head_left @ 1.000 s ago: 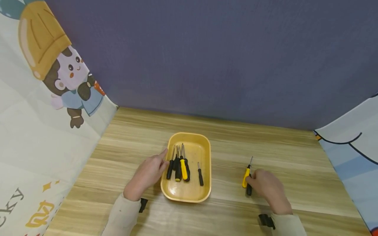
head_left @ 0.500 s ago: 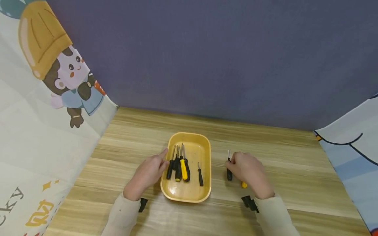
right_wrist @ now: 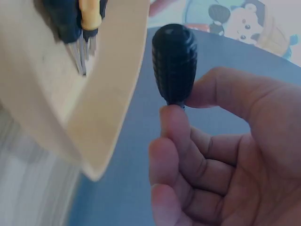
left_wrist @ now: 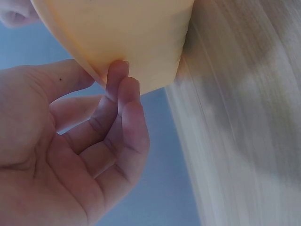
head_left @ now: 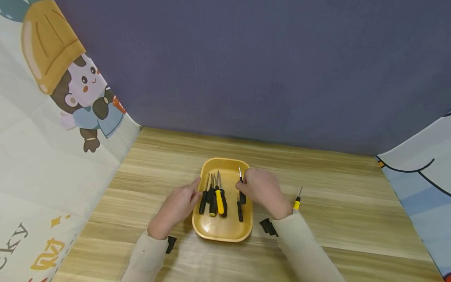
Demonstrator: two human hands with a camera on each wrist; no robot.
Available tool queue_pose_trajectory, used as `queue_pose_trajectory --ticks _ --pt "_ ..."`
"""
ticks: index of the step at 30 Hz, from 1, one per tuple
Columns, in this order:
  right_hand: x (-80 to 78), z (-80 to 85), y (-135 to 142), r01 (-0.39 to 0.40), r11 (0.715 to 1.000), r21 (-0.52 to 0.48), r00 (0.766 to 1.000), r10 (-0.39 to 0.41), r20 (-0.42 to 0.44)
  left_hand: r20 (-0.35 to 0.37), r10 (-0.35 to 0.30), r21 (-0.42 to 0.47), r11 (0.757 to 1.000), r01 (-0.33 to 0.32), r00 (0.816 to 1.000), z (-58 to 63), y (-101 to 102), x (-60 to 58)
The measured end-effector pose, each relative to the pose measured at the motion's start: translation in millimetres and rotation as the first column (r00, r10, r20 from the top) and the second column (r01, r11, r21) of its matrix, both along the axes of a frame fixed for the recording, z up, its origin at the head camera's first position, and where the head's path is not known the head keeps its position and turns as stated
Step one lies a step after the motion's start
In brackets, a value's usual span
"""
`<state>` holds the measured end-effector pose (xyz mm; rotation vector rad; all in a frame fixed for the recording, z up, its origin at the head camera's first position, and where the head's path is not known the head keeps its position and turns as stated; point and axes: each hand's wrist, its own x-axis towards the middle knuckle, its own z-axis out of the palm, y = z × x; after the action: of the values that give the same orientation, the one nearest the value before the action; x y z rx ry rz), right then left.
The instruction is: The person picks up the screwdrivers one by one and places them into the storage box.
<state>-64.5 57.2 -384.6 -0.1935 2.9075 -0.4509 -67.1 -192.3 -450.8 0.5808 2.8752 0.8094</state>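
My left hand [head_left: 179, 207] pinches the left rim of a yellow plastic tray [head_left: 222, 239], thumb inside and fingers against the outer wall in the left wrist view. Over the tray's right side, my right hand [head_left: 263, 192] pinches a black-handled screwdriver [right_wrist: 175, 61] between thumb and fingers. Its tip points away from me in the head view. Below it in the tray lies a small black screwdriver [head_left: 240, 211]. Several screwdrivers lie side by side at the tray's left, among them a yellow-handled screwdriver [head_left: 220, 201].
Right of the tray, a yellow-and-black screwdriver [head_left: 297, 203] lies on the wooden table [head_left: 352, 219], its handle partly hidden by the right sleeve. A dark blue-grey backdrop [head_left: 246, 78] rises behind the table. Printed cloth [head_left: 42, 168] borders the left side.
My right hand has carried the black screwdriver leftward from beside the yellow-and-black one to over the tray. My left hand has stayed on the rim.
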Motion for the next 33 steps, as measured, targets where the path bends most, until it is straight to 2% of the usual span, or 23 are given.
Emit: queue_pose_trajectory --ticks 11,16,22,33 --pt "-25.1 -26.9 -34.6 -0.020 0.999 -0.025 0.992 0.023 0.126 -0.016 -0.024 0.016 1.000 0.024 1.000 -0.5 -0.2 -0.2" --pt "-32.3 -35.9 -42.6 -0.016 1.000 0.019 0.989 0.013 0.145 -0.033 -0.033 0.018 0.999 0.034 0.999 -0.8 -0.7 -1.1" --pt "-35.0 -38.9 -46.1 -0.015 0.998 0.067 0.984 0.003 0.177 -0.031 -0.031 0.018 0.999 0.032 0.999 -0.5 -1.9 -0.8" --pt "-32.2 -33.1 -41.3 -0.006 0.998 0.062 0.984 -0.005 0.178 -0.034 -0.032 0.012 0.999 0.033 0.999 0.5 -2.1 -0.4"
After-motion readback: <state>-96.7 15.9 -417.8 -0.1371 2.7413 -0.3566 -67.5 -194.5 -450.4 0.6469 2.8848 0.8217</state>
